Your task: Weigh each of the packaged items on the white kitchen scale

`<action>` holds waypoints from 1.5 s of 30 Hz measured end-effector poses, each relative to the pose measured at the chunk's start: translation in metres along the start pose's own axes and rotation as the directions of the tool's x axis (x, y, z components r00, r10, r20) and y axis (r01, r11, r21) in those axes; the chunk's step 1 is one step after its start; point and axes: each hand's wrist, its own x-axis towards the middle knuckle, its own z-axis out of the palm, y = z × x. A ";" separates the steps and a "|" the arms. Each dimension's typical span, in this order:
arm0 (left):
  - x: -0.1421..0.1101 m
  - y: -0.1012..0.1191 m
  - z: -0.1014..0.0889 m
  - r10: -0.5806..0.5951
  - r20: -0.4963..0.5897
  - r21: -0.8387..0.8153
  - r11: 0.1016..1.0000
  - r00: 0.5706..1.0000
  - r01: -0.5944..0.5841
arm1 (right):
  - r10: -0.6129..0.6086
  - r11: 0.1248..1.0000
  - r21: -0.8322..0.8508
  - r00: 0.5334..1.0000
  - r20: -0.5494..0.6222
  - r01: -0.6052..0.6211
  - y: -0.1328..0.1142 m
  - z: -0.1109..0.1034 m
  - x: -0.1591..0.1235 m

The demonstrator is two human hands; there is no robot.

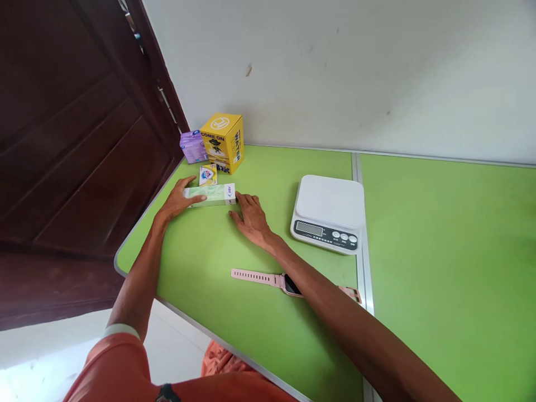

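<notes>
A long, flat green and white box (pixel 213 193) lies on the table, its white end toward the right. My left hand (pixel 178 200) is around the box's left end, thumb across the near side and forefinger reaching behind. At the opposite end, my right hand (pixel 252 219) has its fingers apart, with the fingertips by the white end; whether they press on it I cannot tell. Just behind the long box is a small yellow and white box (pixel 208 175). A pink-strapped smartwatch (pixel 257 276) lies flat, partly hidden under my right forearm.
Against the wall stand a yellow carton (pixel 221 142) and a purple pack (pixel 194 147). A white digital scale (pixel 330 201) sits right of my right hand, beside the metal seam (pixel 362 245) in the green table (pixel 201 251). A dark door (pixel 75 139) borders the table's left side.
</notes>
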 end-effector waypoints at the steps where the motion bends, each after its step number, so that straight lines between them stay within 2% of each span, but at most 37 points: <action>1: -0.001 -0.003 0.000 0.008 -0.003 0.062 0.998 1.000 -0.008 | -0.001 1.000 0.001 1.000 0.002 0.001 0.000 -0.001 -0.001; 5: -0.001 -0.017 0.000 0.018 -0.020 0.227 0.974 1.000 -0.013 | -0.014 1.000 0.004 1.000 -0.004 0.014 0.003 0.000 -0.002; 12: 0.008 -0.029 0.004 0.017 -0.185 0.234 0.972 0.983 0.027 | -0.049 0.998 0.028 0.999 0.001 0.049 0.006 0.003 0.000; 16: 0.012 -0.029 0.000 0.020 -0.161 0.232 0.973 0.987 0.018 | -0.047 0.999 0.028 0.999 0.023 0.046 0.006 -0.005 -0.007; 21: 0.015 -0.032 -0.007 0.092 -0.149 0.301 0.953 0.985 -0.044 | -0.069 0.995 0.076 0.996 0.063 0.064 0.005 -0.029 -0.040; 23: 0.014 -0.028 -0.008 0.097 -0.191 0.355 0.934 0.977 -0.023 | -0.070 0.993 0.094 0.997 0.045 0.065 0.008 -0.043 -0.061; 25: 0.007 -0.013 -0.007 0.143 -0.220 0.405 0.913 0.965 -0.043 | -0.066 0.993 0.097 0.997 -0.028 0.069 0.012 -0.059 -0.087; 28: -0.009 0.031 0.005 0.334 -0.276 0.416 0.887 0.901 -0.201 | -0.022 0.993 0.109 0.980 -0.200 0.045 0.021 -0.087 -0.134; 31: -0.022 0.091 0.036 0.507 -0.189 0.364 0.832 0.841 -0.419 | 0.077 0.988 0.155 0.923 -0.376 -0.019 0.034 -0.117 -0.181; 35: -0.033 0.177 0.107 0.616 0.055 0.144 0.774 0.786 -0.617 | 0.180 0.981 0.162 0.795 -0.580 -0.104 0.051 -0.157 -0.226; 38: -0.042 0.240 0.172 0.673 0.239 -0.065 0.730 0.700 -0.680 | 0.231 0.972 0.144 0.675 -0.701 -0.184 0.061 -0.190 -0.250; 42: -0.050 0.316 0.260 0.766 0.389 -0.298 0.630 0.512 -0.717 | 0.229 0.952 0.087 0.496 -0.838 -0.294 0.082 -0.237 -0.284; 44: -0.050 0.345 0.300 0.782 0.426 -0.372 0.611 0.456 -0.699 | 0.195 0.931 0.048 0.383 -0.903 -0.361 0.099 -0.258 -0.308; 45: -0.050 0.358 0.318 0.778 0.446 -0.396 0.615 0.443 -0.682 | 0.173 0.916 0.032 0.322 -0.931 -0.399 0.109 -0.267 -0.323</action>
